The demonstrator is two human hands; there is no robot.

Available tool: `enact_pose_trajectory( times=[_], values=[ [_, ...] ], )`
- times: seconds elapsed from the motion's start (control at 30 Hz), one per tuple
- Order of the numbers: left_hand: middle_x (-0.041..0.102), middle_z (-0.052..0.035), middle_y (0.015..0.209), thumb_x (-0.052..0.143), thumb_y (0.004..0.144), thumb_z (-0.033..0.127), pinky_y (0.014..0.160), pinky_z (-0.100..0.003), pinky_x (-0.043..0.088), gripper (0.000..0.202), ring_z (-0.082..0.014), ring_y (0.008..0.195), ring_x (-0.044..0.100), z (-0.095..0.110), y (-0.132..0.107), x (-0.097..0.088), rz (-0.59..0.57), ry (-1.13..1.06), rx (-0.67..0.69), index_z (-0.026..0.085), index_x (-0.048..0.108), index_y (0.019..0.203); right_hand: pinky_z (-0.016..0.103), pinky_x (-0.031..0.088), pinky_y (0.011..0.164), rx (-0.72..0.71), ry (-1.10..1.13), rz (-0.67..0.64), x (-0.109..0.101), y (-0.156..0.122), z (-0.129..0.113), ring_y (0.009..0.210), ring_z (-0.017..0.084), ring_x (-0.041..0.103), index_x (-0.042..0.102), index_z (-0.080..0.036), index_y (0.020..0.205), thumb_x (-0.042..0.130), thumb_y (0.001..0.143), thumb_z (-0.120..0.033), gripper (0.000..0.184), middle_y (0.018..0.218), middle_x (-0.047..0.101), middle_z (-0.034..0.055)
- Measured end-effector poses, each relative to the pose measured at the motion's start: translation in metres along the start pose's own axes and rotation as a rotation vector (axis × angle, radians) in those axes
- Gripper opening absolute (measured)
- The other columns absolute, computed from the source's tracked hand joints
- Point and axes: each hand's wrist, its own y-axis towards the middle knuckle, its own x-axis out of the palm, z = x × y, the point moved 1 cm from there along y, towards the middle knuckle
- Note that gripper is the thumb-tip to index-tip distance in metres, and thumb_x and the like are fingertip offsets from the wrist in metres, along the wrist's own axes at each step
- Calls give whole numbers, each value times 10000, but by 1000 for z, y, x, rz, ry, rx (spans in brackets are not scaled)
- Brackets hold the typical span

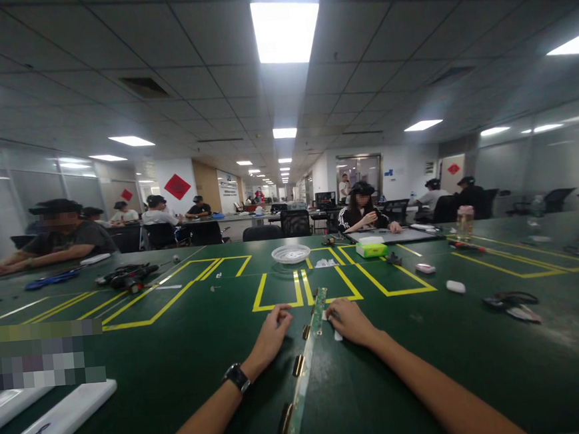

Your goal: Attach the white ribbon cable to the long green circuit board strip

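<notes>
A long, narrow green circuit board (309,360) lies lengthwise on the table in front of me, with several dark and gold connectors along its left edge. My left hand (274,326), with a black watch on its wrist, rests left of the board's far end, apart from it. Its fingers are curled in; whatever they might hold is hidden. Just right of the same end is my right hand (350,320), its fingers bent down and closed at a small white piece (324,315) beside the board. Another white scrap (338,336) lies just below that hand.
The green table (183,399) carries yellow tape outlines. A white basket (291,253) stands ahead, with a green tissue pack (371,248) to its right. White numbered bars (55,429) lie at front left. Cables (514,303) lie at right. Other people sit around the room.
</notes>
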Motion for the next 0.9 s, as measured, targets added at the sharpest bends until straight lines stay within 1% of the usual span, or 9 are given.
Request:
enact_pose_trajectory(
  times=[0.07,0.13,0.33,0.4,0.47,0.63,0.7,0.77,0.9],
  values=[
    [572,-26,875,443,856,400,812,-294,407,347,-180,862,537,0,0,0,-9,2,3,164,538,1092,309,338,850,53,-20,11,-3,0,10,980,214,531,663,-173,909,515,843,-170,162,966,634,78],
    [576,-31,881,443,860,394,812,-298,412,345,-182,861,539,0,0,1,-8,5,10,160,540,1095,304,342,848,53,-12,13,-2,-2,7,985,213,529,658,-168,917,507,843,-158,169,982,631,83],
    [603,-43,888,452,860,402,823,-304,418,340,-191,869,554,6,-2,0,-11,-27,23,158,565,1069,298,329,830,-199,82,-61,11,-11,-49,1019,207,504,635,-223,965,540,838,-176,166,1024,617,43],
    [610,-48,906,454,862,409,836,-306,415,347,-195,883,554,5,-1,-1,-9,-26,19,160,572,1072,299,321,823,-229,90,-77,11,-12,-58,1024,206,501,633,-234,979,548,840,-188,169,1037,614,38],
    [614,-49,921,458,862,413,852,-309,409,354,-199,906,549,2,-1,-1,4,-6,12,168,577,1088,301,316,822,-201,77,-77,8,-10,-52,1027,209,501,639,-234,976,550,837,-185,172,1037,616,40],
    [620,-60,982,464,854,395,893,-326,392,348,-213,963,534,-3,0,-1,10,68,18,180,594,1095,320,319,849,9,-4,-20,-1,-1,-6,1026,224,511,663,-202,931,518,835,-156,180,1016,626,64],
    [620,-66,990,464,850,384,895,-331,391,346,-219,967,531,-1,-1,0,6,85,18,178,597,1094,321,328,845,50,-13,-1,-1,-1,3,1015,226,515,664,-194,930,505,843,-159,184,1010,628,72],
    [620,-73,994,466,845,375,894,-335,391,345,-224,969,528,1,-2,0,3,89,16,170,600,1089,314,337,839,19,7,3,1,-3,-2,1008,220,515,657,-194,929,497,848,-157,183,1012,624,71],
    [622,-78,998,485,831,382,904,-337,387,342,-228,978,525,6,-3,0,17,71,10,166,612,1064,302,342,847,-161,93,-32,9,-11,-40,1024,207,499,633,-213,958,525,838,-157,171,1032,611,54]
  ],
)
